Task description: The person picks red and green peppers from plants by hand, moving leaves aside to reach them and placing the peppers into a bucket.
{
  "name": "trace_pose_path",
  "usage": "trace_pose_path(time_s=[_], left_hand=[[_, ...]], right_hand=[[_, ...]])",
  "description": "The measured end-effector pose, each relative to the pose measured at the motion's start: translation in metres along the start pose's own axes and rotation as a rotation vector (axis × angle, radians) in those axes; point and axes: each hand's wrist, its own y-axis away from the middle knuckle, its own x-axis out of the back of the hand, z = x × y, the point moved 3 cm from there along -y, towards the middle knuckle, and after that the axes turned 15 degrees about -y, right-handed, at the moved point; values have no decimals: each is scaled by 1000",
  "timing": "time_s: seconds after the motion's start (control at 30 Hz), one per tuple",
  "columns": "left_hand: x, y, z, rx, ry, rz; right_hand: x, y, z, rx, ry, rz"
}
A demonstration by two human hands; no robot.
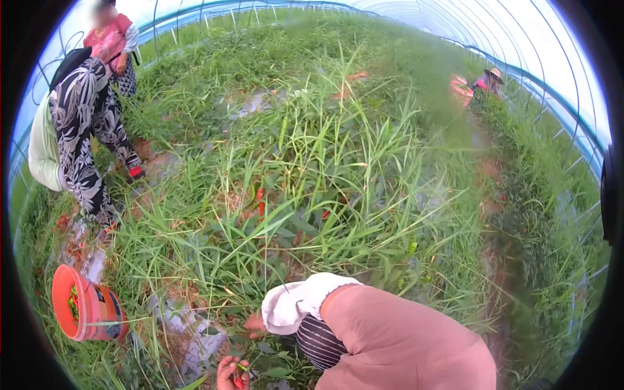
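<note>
At the bottom edge my left hand is closed around a few chili peppers, with green and red showing between the fingers. My right hand reaches low into the leaves, coming out of a white cuff and a pink sleeve. Its fingers are largely hidden by plants, so what they touch cannot be made out. Beyond it, red chili peppers hang among pepper plants and tall grass. Dark striped cloth shows under the right arm.
An orange bucket with peppers inside leans at the left. A person in patterned trousers bends nearby, with another person behind. A farther person is beside a reddish basket. Greenhouse hoops arch overhead.
</note>
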Motion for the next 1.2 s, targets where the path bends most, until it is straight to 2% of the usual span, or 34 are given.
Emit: trace_pose_path(time_s=[0.07, 0.17, 0.3, 0.37, 0.43, 0.47, 0.53, 0.57, 0.6, 0.63, 0.67, 0.7, 0.73, 0.77, 0.83, 0.87, 0.9, 0.93, 0.97, 1.03, 1.07, 1.1, 1.13, 1.17, 1.2], left_hand=[[-12, 5, -4, 104, -57, 287], [-7, -5, -20, 147, -25, 216], [-19, -5, -17, 200, -41, 320], [-6, -17, -19, 214, -5, 318], [-7, -21, -13, 185, 88, 217], [-24, -14, -1, 166, 38, 301], [9, -43, -18, 48, 134, -5], [4, -37, -16, 64, 141, -18], [1, -36, -10, 73, 161, -13], [0, -35, -10, 43, 119, -46], [-5, -31, -9, 81, 121, -39], [-2, -32, -13, 78, 120, -81], [-3, -30, -16, 88, 155, -115], [-1, -31, -21, 96, 148, -123], [3, -27, -12, 67, 225, -70], [4, -28, 4, 27, 202, -48], [5, -30, 24, -6, 170, -41], [10, -31, 54, -126, 180, -7], [19, -28, 90, -248, 189, 29], [44, -14, 190, -575, 127, 202], [97, -4, 295, -972, 119, 293], [121, 2, 346, -1045, 167, 380], [110, 19, 371, -925, 297, 431], [136, 19, 389, -942, 211, 554], [162, 21, 395, -957, 124, 680]], right_hand=[[5, 2, 6, -45, -2, 84], [5, 3, 14, -81, 18, 116], [5, 4, 21, -74, 39, 153], [3, 4, 21, -68, 52, 144], [1, 4, 22, -50, 68, 125], [0, 4, 20, -35, 66, 109], [-11, 2, 20, 19, 11, 3], [1, 0, -2, -14, -5, -80], [10, 2, -24, -106, -52, -53], [9, -2, -20, 1, -108, -79], [13, -2, -31, -152, -80, -81], [14, -2, -34, -27, -101, -56], [15, -8, -41, -47, -103, -71], [15, -10, -44, -199, -159, -127], [-6, 0, -1, -334, -671, 99], [-4, -2, -4, -331, -672, 67], [4, -2, -13, -183, -301, 1], [9, -4, -21, -29, 70, -53], [11, -5, -21, -18, 76, -56], [8, -7, -21, -7, 158, -43], [10, -9, -32, -27, 126, -29], [11, -10, -32, -26, 124, -28], [11, -8, -30, -81, 126, -57], [10, -8, -30, -134, 130, -90], [11, -10, -39, -84, 119, -64]])
